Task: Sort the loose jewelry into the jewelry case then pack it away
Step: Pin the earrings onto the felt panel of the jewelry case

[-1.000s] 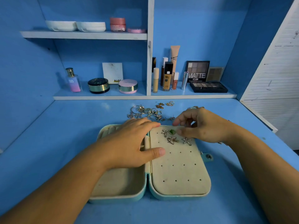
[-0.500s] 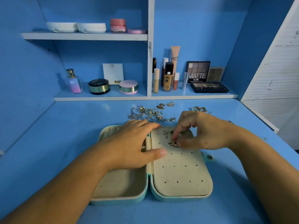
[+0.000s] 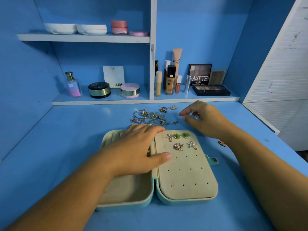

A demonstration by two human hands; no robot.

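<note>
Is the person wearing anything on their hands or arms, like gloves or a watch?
No gloves. The left hand and right hand are bare, and so are both forearms as far as the picture shows: no sleeves, watch or bracelet. The left thumbnail looks short and unpainted. No ring shows on the left hand.

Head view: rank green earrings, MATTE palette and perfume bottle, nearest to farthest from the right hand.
From the right hand:
1. green earrings, on the case, just down-left of the hand.
2. MATTE palette, on the shelf behind the hand.
3. perfume bottle, far left on that shelf.
</note>
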